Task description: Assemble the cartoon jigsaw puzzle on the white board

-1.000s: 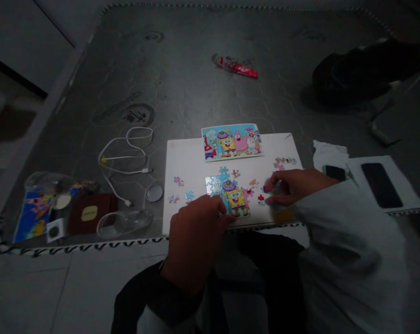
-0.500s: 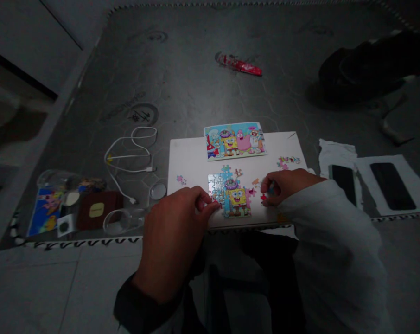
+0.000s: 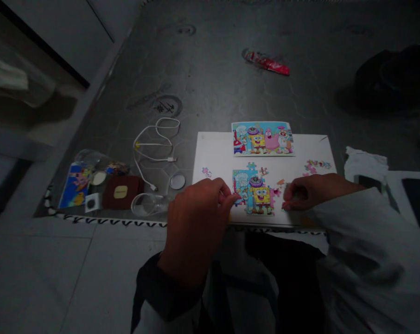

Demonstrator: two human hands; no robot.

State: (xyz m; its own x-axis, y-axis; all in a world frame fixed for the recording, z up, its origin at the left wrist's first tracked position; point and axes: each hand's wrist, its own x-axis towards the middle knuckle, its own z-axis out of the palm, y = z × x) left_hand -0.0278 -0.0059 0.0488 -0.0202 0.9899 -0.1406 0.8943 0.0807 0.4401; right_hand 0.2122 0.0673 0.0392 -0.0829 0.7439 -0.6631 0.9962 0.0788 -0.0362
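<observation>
A partly assembled cartoon jigsaw puzzle point(image 3: 260, 195) lies on a white board point(image 3: 213, 148), a yellow square character at its middle. My left hand point(image 3: 203, 211) is at the puzzle's lower left edge, thumb and forefinger pinched on a small puzzle piece mostly hidden by the fingertips. To the right of the puzzle, my right hand point(image 3: 305, 192) rests low over the board. Its fingers are closed on another small puzzle piece point(image 3: 284, 206), of which only a bit shows. Behind the puzzle lies a picture card point(image 3: 264, 139) with the same cartoon characters.
Loose pieces point(image 3: 317, 165) lie at the board's right, others point(image 3: 206, 172) at its left. Leftward are a white cable point(image 3: 150, 158), a round lid point(image 3: 177, 181), a clear cup point(image 3: 149, 205) and a brown box point(image 3: 121, 192). A phone point(image 3: 418, 202) lies far right, a red packet point(image 3: 267, 62) beyond.
The view has swung left, so everything sits farther right in it. My right fingers have closed over the spot where a red piece lay. My left hand stays at the puzzle's left edge.
</observation>
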